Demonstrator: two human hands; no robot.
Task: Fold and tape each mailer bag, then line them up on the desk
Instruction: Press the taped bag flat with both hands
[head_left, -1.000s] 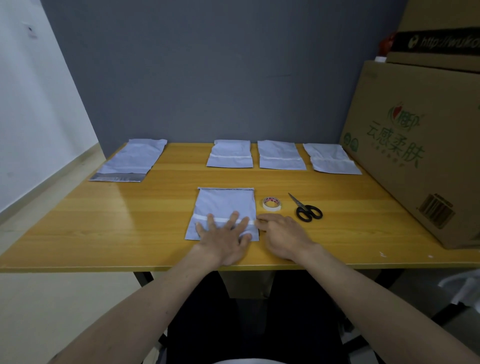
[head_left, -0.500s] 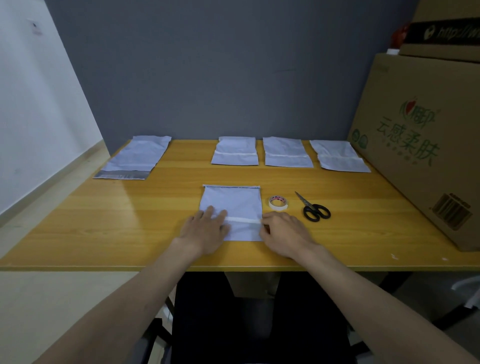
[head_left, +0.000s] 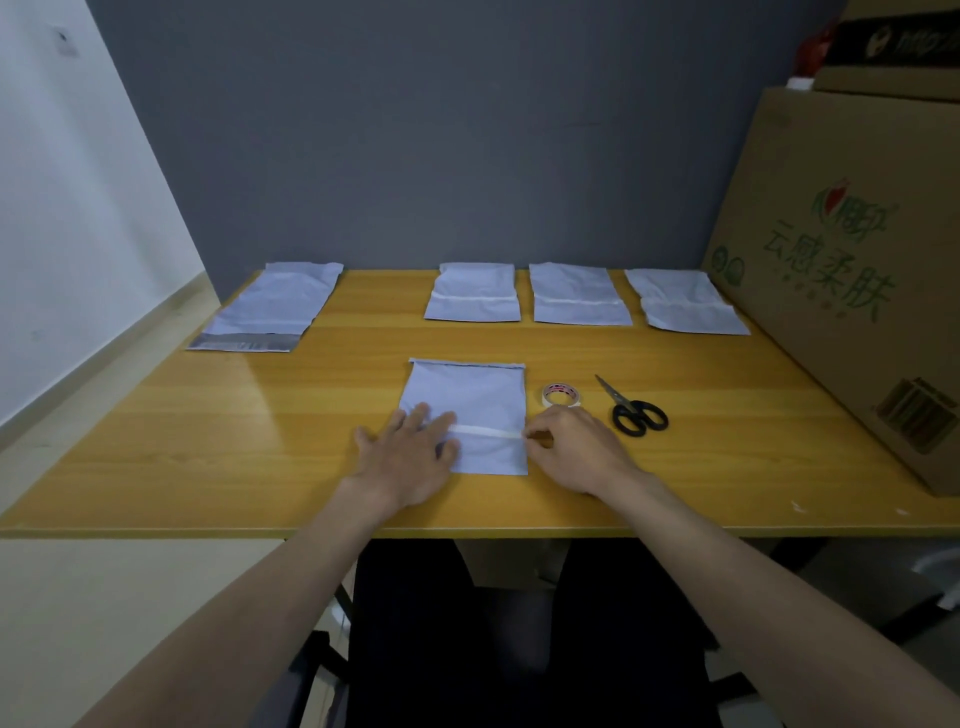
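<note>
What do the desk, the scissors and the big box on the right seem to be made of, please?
Desk: wood-grain top, probably laminate, with a soft sheen. Scissors: grey metal blades, glossy black handles, likely plastic. Box: matte brown cardboard with green print.

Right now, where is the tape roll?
In the head view, the tape roll lies on the desk, between the folded bag and the scissors.

We see the left hand (head_left: 410, 452) flat on a folded mailer bag (head_left: 470, 410) on the counter (head_left: 208, 441). The right hand (head_left: 576, 452) pinches its tape strip (head_left: 488, 431) at the bag's right edge.
</note>
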